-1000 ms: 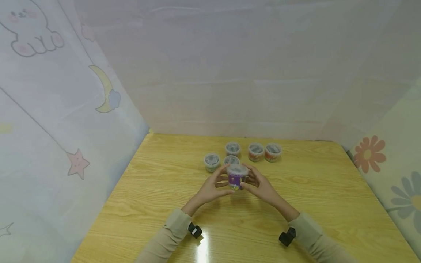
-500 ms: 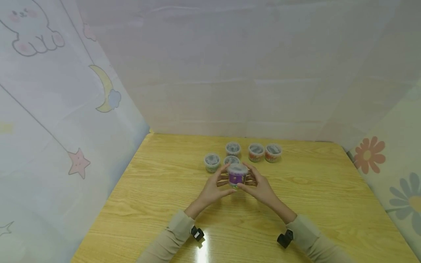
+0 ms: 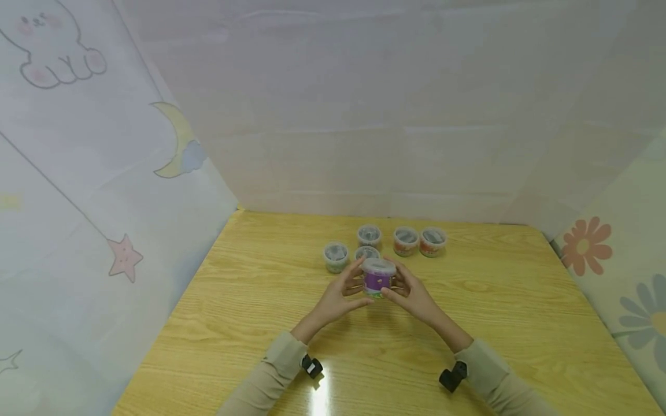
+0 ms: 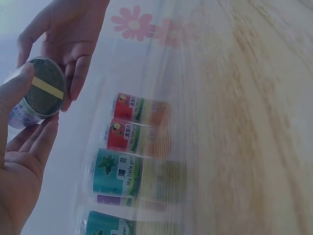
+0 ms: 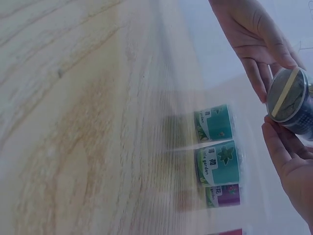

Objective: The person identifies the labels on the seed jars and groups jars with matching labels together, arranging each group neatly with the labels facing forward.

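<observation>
Both hands hold a small clear plastic tub with a white lid and a purple label, raised above the table. My left hand grips its left side, thumb low in front and fingers behind. From the right, my right hand grips it in the same way. In the left wrist view the dark underside of the tub shows, crossed by a pale strip. The right wrist view shows that same base of the tub between both hands. Just behind it stands another lidded tub, partly hidden.
Beyond the hands stand a tub at left, one tub further back, and two red-labelled tubs side by side at right. Teal labels show on two tubs. The wooden table meets a draped sheet behind.
The held tub has turned a little between the hands, so a different part of its purple label faces me. It has shifted slightly right. The other tubs stay put.
</observation>
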`<action>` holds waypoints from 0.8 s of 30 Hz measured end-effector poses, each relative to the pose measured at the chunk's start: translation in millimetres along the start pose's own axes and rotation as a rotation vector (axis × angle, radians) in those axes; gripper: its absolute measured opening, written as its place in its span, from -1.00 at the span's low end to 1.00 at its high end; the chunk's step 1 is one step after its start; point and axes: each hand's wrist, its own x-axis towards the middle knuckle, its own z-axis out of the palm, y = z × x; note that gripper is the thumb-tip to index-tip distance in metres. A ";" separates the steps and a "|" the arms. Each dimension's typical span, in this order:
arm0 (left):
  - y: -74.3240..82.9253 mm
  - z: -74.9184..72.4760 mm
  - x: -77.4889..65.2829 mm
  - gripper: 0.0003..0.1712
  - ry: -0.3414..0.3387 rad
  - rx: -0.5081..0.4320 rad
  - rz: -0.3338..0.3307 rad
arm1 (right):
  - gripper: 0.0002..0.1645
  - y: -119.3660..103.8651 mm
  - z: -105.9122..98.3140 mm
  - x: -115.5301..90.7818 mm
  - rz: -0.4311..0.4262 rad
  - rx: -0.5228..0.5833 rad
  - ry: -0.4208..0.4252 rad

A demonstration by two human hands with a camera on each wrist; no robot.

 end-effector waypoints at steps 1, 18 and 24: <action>-0.1 0.3 0.2 0.03 0.005 0.001 -0.002 | -0.17 0.0 0.0 0.2 0.004 0.003 -0.007; 19.4 3.1 0.1 -0.05 0.130 0.023 0.018 | -0.13 -4.7 5.6 0.4 0.072 -0.051 0.081; 19.0 4.6 -0.2 -0.05 0.123 0.021 0.010 | -0.09 -7.7 9.7 0.4 0.061 -0.063 0.139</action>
